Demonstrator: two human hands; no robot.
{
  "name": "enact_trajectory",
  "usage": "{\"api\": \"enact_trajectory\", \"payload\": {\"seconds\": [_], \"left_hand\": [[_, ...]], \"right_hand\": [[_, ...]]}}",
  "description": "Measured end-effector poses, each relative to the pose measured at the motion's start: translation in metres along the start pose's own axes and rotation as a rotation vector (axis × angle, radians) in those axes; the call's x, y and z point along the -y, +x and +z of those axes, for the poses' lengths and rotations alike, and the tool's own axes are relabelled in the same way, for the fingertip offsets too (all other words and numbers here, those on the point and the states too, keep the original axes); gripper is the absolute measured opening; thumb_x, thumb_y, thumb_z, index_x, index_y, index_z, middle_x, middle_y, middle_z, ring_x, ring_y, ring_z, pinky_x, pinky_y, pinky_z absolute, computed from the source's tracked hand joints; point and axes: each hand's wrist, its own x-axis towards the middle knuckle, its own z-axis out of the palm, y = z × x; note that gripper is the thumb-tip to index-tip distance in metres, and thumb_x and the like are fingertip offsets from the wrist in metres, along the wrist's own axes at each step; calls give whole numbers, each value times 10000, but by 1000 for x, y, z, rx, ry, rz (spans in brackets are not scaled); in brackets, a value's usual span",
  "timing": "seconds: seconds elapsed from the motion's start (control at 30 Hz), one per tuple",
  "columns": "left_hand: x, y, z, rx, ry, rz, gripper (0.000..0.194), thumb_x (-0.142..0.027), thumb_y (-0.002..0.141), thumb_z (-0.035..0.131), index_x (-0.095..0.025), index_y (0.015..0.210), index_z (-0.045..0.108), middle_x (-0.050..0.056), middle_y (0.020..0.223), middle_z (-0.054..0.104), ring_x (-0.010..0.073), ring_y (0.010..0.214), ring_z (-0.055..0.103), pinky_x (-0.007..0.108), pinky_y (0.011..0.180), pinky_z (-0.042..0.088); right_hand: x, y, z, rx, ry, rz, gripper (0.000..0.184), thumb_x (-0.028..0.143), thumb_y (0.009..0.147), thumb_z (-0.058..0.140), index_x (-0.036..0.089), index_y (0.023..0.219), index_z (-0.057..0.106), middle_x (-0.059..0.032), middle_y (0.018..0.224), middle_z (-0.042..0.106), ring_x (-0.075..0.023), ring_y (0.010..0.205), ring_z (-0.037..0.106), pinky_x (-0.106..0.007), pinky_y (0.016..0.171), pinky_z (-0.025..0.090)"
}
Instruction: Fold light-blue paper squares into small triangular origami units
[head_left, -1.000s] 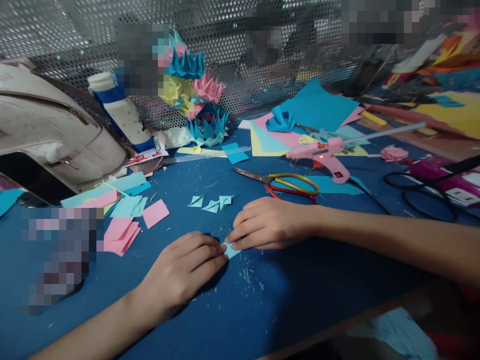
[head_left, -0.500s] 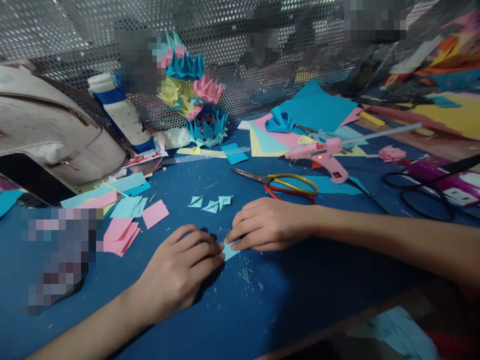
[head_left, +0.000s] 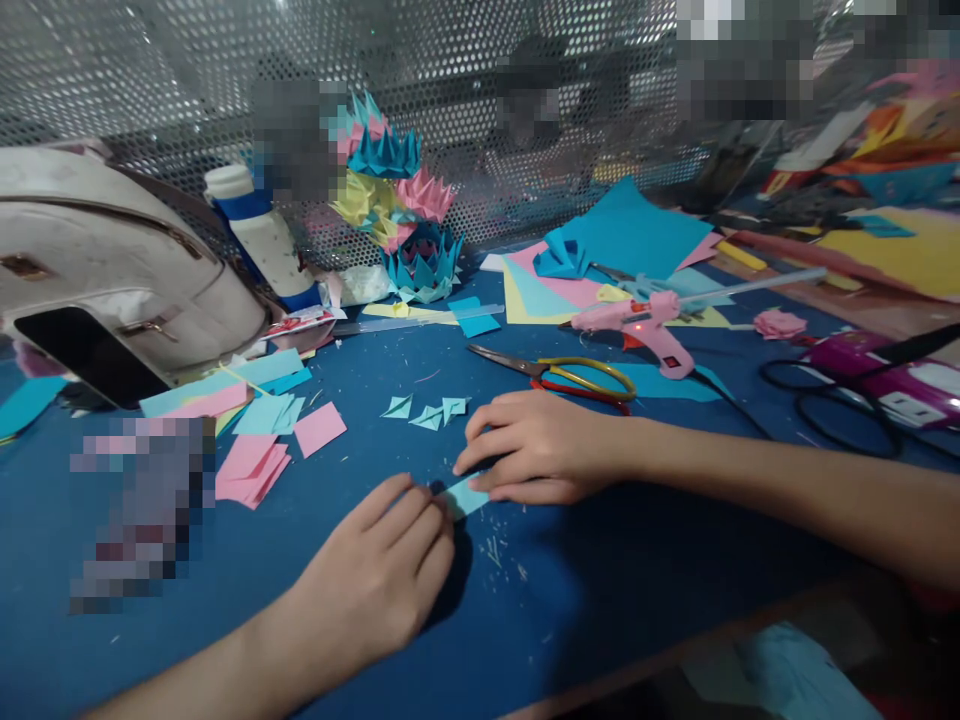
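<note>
A small light blue piece of paper (head_left: 466, 498) lies on the blue table between my hands. My left hand (head_left: 382, 565) has its fingers curled together at the paper's left end, and its fingertips are partly hidden. From the right, my right hand (head_left: 541, 450) holds the paper against the table with its fingertips at the upper right edge. Just beyond the fingers sit several small folded light blue paper triangles (head_left: 427, 415). Scissors (head_left: 551, 370) with yellow and red handles lie behind my right hand.
Pink paper squares (head_left: 251, 470) and light blue squares (head_left: 268, 413) are piled at left. A pink glue gun (head_left: 652, 325) with a black cord lies at right. Behind stand folded paper flowers (head_left: 420, 260), a bottle (head_left: 262, 235), a backpack (head_left: 112, 260) and a phone (head_left: 86, 350).
My left hand has turned and moved slightly down, and its fingers are more curled. More of the light blue paper shows between the hands. The camera view has shifted slightly.
</note>
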Motion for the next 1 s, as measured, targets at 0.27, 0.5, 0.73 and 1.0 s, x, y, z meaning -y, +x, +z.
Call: {"api": "enact_trajectory", "payload": {"seconds": [0.27, 0.5, 0.73, 1.0], "left_hand": [[-32, -6, 0, 1, 205, -129, 404, -12, 898, 308, -25, 1050, 682, 158, 1056, 723, 277, 993, 631, 425, 984, 375], [-30, -7, 0, 31, 215, -147, 385, -40, 870, 364, -40, 1118, 660, 140, 1041, 722, 270, 979, 625, 421, 980, 376], [-16, -4, -7, 49, -51, -172, 323, -42, 913, 376, -55, 1099, 640, 138, 967, 699, 274, 901, 602, 455, 937, 380], [15, 11, 1, 94, -358, -402, 210, -308, 880, 678, -170, 954, 538, 28, 912, 623, 214, 834, 572, 357, 737, 418]], "right_hand": [[10, 11, 15, 55, -33, 51, 299, 381, 1015, 503, 229, 1201, 680, -52, 1269, 658, -214, 1167, 534, -357, 893, 434], [16, 12, 4, 81, -50, 204, 274, 331, 1018, 486, 252, 1099, 735, -53, 1272, 652, -251, 1246, 497, -406, 925, 415], [10, 4, -20, 160, -48, 187, 303, 293, 1009, 496, 199, 869, 748, -38, 1207, 685, -247, 1240, 499, -390, 946, 375], [8, 8, 19, -4, -204, 98, 430, 543, 990, 458, 154, 900, 619, -56, 875, 633, -180, 779, 509, -315, 690, 346]]}}
